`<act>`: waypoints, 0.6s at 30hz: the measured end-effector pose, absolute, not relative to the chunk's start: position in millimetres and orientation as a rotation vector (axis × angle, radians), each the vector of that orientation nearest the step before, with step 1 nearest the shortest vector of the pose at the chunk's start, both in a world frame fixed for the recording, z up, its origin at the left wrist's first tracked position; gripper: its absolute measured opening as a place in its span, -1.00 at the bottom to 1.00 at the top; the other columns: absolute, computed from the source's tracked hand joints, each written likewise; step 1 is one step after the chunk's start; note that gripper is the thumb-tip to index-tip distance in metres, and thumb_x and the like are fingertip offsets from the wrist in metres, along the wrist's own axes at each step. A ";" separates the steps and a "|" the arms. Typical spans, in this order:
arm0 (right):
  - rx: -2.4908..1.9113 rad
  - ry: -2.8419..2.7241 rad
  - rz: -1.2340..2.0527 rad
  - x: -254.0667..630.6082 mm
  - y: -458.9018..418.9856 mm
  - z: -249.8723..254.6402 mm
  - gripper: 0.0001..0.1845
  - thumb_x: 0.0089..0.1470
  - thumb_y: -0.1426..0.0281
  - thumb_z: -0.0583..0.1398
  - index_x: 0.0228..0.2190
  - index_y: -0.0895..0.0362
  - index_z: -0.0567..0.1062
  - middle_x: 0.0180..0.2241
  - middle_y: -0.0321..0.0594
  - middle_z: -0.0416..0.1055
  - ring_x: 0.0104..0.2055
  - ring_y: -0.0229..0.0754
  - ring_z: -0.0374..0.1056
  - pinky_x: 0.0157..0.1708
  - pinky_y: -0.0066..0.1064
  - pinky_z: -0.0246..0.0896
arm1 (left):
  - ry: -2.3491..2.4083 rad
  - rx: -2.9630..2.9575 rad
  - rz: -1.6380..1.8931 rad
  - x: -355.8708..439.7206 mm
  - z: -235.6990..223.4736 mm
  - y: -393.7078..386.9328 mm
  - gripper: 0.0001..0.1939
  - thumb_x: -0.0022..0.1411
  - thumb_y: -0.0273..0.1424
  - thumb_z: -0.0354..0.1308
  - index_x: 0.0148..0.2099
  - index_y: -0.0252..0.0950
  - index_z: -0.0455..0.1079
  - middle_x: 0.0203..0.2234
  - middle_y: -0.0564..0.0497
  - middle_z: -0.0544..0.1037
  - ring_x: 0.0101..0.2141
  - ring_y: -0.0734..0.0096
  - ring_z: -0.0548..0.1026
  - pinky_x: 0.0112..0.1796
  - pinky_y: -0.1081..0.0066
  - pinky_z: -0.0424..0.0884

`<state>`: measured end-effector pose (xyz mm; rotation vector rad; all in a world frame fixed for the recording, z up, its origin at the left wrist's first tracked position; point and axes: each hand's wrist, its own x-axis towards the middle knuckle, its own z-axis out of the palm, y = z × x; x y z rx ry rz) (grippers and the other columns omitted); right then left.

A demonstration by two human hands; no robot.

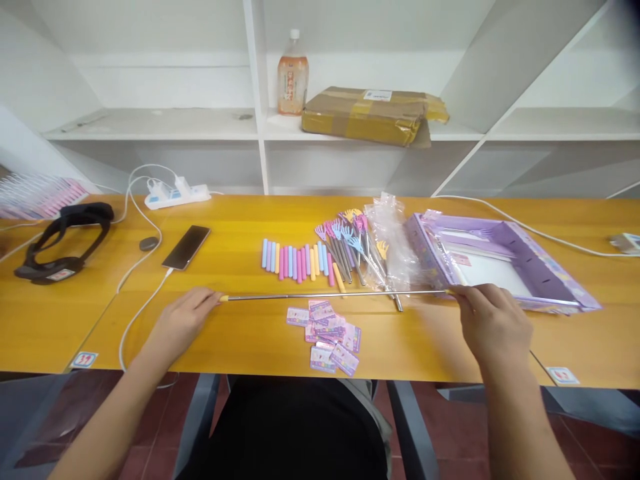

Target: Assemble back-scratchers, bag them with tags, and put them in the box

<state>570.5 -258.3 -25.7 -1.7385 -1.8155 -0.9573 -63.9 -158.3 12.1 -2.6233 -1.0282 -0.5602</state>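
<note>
Held a slim, straight silver metal rod crosswise between left hand and right hand, pinching a yellow tip in each one's fingers, equally near both.

Site: apparently a small assembly workroom. Evidence: wood-look bench, numbered sticker at 8 o'clock; white open shelving at 12, bearing taped carton; power strip at 10. Bench centre: like parts batched, coloured tubes and hand-ended rods.
</note>
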 end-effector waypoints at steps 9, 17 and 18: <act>-1.385 -2.085 -0.660 362.7 -215.8 5.2 -0.77 0.42 0.57 0.16 -0.17 0.09 0.59 -0.23 -0.10 0.53 -0.21 -0.02 0.27 -0.19 -0.19 0.13 | -0.985 -2.847 -0.653 83.0 -12.9 -180.9 -0.72 0.62 -0.48 -0.06 0.04 -0.28 0.51 -0.28 -0.08 0.58 -0.28 0.25 0.57 -0.25 0.30 0.54; -1.287 -2.123 -0.493 353.4 -219.4 2.1 -0.85 0.43 0.57 0.21 -0.16 0.18 0.59 -0.33 -0.16 0.41 -0.26 -0.08 0.18 -0.25 -0.22 0.03 | -1.068 -2.916 -0.728 76.0 -13.7 -177.2 -0.74 0.63 -0.49 -0.05 0.10 -0.30 0.47 -0.17 -0.08 0.58 -0.17 0.24 0.55 -0.12 0.29 0.52; -1.281 -2.132 -0.493 353.1 -220.7 2.8 -0.85 0.43 0.57 0.20 -0.16 0.18 0.59 -0.33 -0.16 0.42 -0.26 -0.08 0.18 -0.25 -0.22 0.04 | -1.052 -2.919 -0.728 74.3 -14.3 -177.0 -0.74 0.62 -0.50 -0.05 0.12 -0.30 0.47 -0.16 -0.08 0.58 -0.17 0.24 0.55 -0.11 0.29 0.52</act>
